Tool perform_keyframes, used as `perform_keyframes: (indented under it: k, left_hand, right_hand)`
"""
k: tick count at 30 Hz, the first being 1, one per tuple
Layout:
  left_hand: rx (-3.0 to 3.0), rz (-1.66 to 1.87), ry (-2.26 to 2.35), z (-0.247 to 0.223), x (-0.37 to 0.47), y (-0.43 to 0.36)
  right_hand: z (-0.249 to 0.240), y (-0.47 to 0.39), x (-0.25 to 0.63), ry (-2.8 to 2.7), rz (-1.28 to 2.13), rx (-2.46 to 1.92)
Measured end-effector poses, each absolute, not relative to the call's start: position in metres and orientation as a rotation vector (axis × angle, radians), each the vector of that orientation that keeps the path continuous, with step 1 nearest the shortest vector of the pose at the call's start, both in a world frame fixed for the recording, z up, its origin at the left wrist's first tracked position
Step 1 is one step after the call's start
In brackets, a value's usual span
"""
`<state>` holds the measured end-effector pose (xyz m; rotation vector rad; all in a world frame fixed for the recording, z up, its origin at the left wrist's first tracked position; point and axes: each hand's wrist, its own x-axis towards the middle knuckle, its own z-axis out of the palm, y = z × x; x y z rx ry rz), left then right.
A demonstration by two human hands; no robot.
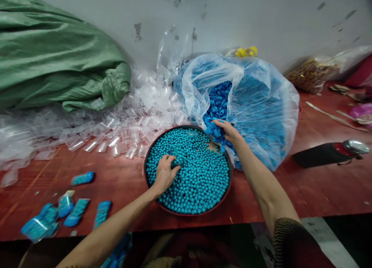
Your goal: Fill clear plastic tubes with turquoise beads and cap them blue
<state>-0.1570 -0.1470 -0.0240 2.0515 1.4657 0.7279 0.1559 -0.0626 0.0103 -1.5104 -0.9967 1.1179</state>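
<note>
A round tray [231, 173] full of turquoise beads [200, 182] sits at the middle of the table. Over the beads, my left hand [166, 173] is closed around a clear plastic tube [178, 156] with beads in it; its outline is partly lost among the beads. My right hand [228, 131] is at the tray's far right rim, its fingers closed on blue plastic caps [215, 129] at the mouth of a clear bag [261, 105]. More blue caps lie inside that bag. Exactly how many caps the fingers grip cannot be made out.
Loose clear tubes [116, 134] are heaped behind and left of the tray, under a large green sack [58, 58]. Several filled, capped tubes [77, 212] lie at front left. A dark bottle [325, 154] lies at right, before a bag of brown pieces [312, 74].
</note>
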Motion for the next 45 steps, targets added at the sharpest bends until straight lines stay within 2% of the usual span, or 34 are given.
perform_keyframes:
  k: [6, 14, 20, 27, 36, 41, 45]
  left_hand:
    - [2.012, 0.708, 1.463, -0.023, -0.155, -0.147]
    - [2.001, 0.715, 1.43, -0.026, -0.158, -0.142]
    - [2.056, 0.738, 1.408, -0.019, -0.16, -0.149]
    - [1.886, 0.74, 1.422, -0.012, -0.157, -0.163]
    - [1.61, 0.822, 1.243, -0.012, -0.158, -0.161]
    - [1.379, 0.653, 1.127, -0.013, -0.164, -0.158]
    - [1.204, 0.49, 1.099, -0.012, -0.167, -0.157]
  right_hand:
    - [0.023, -0.083, 0.118, -1.393, 1.141, -1.544]
    - [0.016, -0.135, 0.115, -1.39, 0.571, -1.745]
    - [0.015, -0.184, 0.114, -1.811, 0.459, -1.978]
    - [0.003, -0.179, 0.069, -2.275, 0.13, -2.363]
    - [0.0, -0.193, 0.045, -2.308, 0.289, -2.22]
    - [0.003, -0.184, 0.066, -2.603, 0.614, -1.797]
    - [0.01, -0.181, 0.068, -2.718, 0.549, -1.84]
